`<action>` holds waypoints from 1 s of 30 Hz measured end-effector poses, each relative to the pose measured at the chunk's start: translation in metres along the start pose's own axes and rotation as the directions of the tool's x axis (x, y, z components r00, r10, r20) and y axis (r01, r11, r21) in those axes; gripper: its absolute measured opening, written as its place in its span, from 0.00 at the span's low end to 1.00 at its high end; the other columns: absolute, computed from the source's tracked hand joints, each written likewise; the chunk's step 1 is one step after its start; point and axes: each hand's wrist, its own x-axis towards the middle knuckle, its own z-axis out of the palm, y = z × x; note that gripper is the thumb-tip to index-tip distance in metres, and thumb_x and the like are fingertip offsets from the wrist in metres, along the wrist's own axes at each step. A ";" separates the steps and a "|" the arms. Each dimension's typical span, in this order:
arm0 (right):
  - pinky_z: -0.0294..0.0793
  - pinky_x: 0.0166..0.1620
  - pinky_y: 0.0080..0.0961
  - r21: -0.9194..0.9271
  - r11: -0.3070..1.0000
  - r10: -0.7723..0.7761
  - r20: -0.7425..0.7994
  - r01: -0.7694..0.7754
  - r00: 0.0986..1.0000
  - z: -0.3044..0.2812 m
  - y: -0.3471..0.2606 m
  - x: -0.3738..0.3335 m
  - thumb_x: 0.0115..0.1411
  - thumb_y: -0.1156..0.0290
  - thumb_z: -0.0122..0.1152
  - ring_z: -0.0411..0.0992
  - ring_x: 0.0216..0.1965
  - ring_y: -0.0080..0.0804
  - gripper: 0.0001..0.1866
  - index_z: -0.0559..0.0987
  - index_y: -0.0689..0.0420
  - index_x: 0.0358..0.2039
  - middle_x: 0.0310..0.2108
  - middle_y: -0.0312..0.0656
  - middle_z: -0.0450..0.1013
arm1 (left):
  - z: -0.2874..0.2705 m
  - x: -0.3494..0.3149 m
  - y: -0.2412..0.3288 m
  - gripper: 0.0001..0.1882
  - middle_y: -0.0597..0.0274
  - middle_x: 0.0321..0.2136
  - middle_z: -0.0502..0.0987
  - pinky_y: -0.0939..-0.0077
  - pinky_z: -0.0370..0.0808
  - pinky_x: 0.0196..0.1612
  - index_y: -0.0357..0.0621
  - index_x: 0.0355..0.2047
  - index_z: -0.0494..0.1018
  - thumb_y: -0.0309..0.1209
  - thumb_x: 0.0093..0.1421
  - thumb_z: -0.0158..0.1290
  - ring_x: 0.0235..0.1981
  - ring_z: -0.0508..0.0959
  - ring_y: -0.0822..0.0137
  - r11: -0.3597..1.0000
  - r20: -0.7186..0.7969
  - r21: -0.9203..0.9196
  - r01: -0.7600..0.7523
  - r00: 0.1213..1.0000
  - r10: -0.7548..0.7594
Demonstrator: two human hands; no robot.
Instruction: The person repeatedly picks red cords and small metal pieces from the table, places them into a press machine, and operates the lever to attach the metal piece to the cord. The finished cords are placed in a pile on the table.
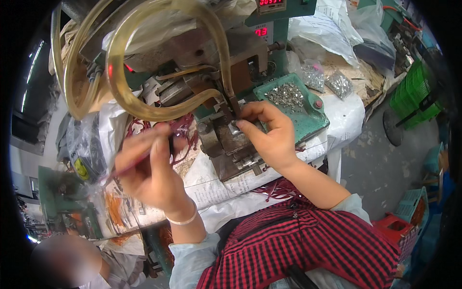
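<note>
Apron: one, red-and-black checked [298, 241].
Hands: two; the left hand [151, 176], blurred, is raised with its fingers curled around one dark red cord [124, 169]; the right hand [274, 137] has thumb and forefinger close together at the metal die block [233, 144]; whether they pinch a piece, I cannot tell.
Red cords: two tangled bunches, one on the desk [370, 89] between the hands [185, 127], one at its front edge [279, 189]; strands too tangled to count.
Hose: one big yellowish loop [144, 111] above the die block, more tubing at left.
Tray: one, green [308, 120], just beyond the right hand, with one heap of small metal pieces [286, 95], too many to count.
Clear bags: two of metal pieces [339, 85], beyond the tray.
Displays: two, red-lit [261, 32].
</note>
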 end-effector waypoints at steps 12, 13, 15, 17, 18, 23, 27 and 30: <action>0.68 0.62 0.29 0.207 0.964 0.151 0.078 -0.164 0.985 0.004 -0.040 -0.013 0.57 0.86 0.59 0.76 0.53 0.33 0.31 0.66 0.65 0.63 0.56 0.50 0.74 | 0.006 0.006 -0.003 0.03 0.44 0.34 0.82 0.80 0.81 0.24 0.35 0.39 0.76 0.18 0.65 0.57 0.23 0.81 0.66 0.997 -0.027 0.072 -0.021 0.999 0.023; 0.69 0.62 0.32 0.171 0.981 0.073 0.107 -0.091 0.992 0.001 -0.047 -0.019 0.56 0.87 0.55 0.76 0.54 0.41 0.36 0.62 0.66 0.68 0.59 0.56 0.72 | 0.007 -0.003 0.001 0.04 0.43 0.34 0.82 0.79 0.82 0.25 0.35 0.38 0.75 0.16 0.64 0.56 0.23 0.82 0.65 0.998 0.016 0.057 -0.025 1.000 0.024; 0.72 0.61 0.36 -0.010 0.999 -0.051 0.163 0.053 0.985 -0.009 -0.039 -0.014 0.57 0.84 0.55 0.77 0.55 0.49 0.33 0.66 0.65 0.66 0.57 0.58 0.74 | -0.002 -0.035 -0.004 0.11 0.47 0.31 0.84 0.67 0.85 0.36 0.39 0.39 0.75 0.15 0.59 0.62 0.32 0.86 0.54 0.977 0.276 0.180 -0.115 0.959 0.062; 0.70 0.63 0.34 -0.354 0.925 -0.045 0.263 0.139 0.964 -0.035 -0.022 0.003 0.60 0.83 0.53 0.74 0.61 0.39 0.28 0.73 0.64 0.63 0.58 0.49 0.76 | 0.007 -0.050 -0.006 0.11 0.54 0.35 0.86 0.73 0.78 0.30 0.46 0.37 0.81 0.21 0.54 0.68 0.30 0.85 0.63 0.856 0.519 0.312 -0.412 0.829 0.210; 0.75 0.58 0.42 -0.540 0.821 -0.137 0.128 0.185 0.982 -0.048 -0.004 0.014 0.59 0.77 0.54 0.77 0.54 0.52 0.21 0.81 0.60 0.53 0.51 0.54 0.79 | 0.017 -0.054 -0.003 0.12 0.57 0.35 0.86 0.77 0.73 0.25 0.47 0.36 0.83 0.24 0.51 0.70 0.28 0.84 0.68 0.764 0.630 0.356 -0.538 0.742 0.229; 0.75 0.56 0.44 -0.785 0.607 -0.111 0.071 0.124 0.991 -0.114 0.064 -0.019 0.59 0.79 0.54 0.77 0.50 0.55 0.17 0.82 0.59 0.48 0.47 0.54 0.80 | 0.033 -0.063 -0.030 0.13 0.57 0.35 0.86 0.81 0.65 0.19 0.45 0.35 0.82 0.27 0.50 0.72 0.17 0.73 0.74 0.660 0.623 0.334 -0.673 0.683 0.380; 0.76 0.54 0.40 -0.687 0.727 -0.175 -0.162 0.016 0.971 -0.127 0.060 0.001 0.60 0.78 0.56 0.78 0.50 0.52 0.16 0.82 0.58 0.47 0.46 0.51 0.80 | 0.032 -0.068 -0.026 0.16 0.57 0.32 0.86 0.78 0.70 0.20 0.48 0.35 0.81 0.22 0.46 0.74 0.20 0.77 0.68 0.671 0.606 0.378 -0.638 0.718 0.342; 0.76 0.52 0.41 -0.723 0.687 -0.054 -0.143 -0.067 0.988 -0.144 0.066 0.006 0.59 0.77 0.58 0.78 0.49 0.51 0.13 0.83 0.58 0.44 0.45 0.50 0.81 | 0.036 -0.064 -0.026 0.16 0.58 0.32 0.86 0.78 0.69 0.20 0.47 0.35 0.81 0.22 0.46 0.74 0.20 0.77 0.69 0.683 0.617 0.359 -0.636 0.711 0.338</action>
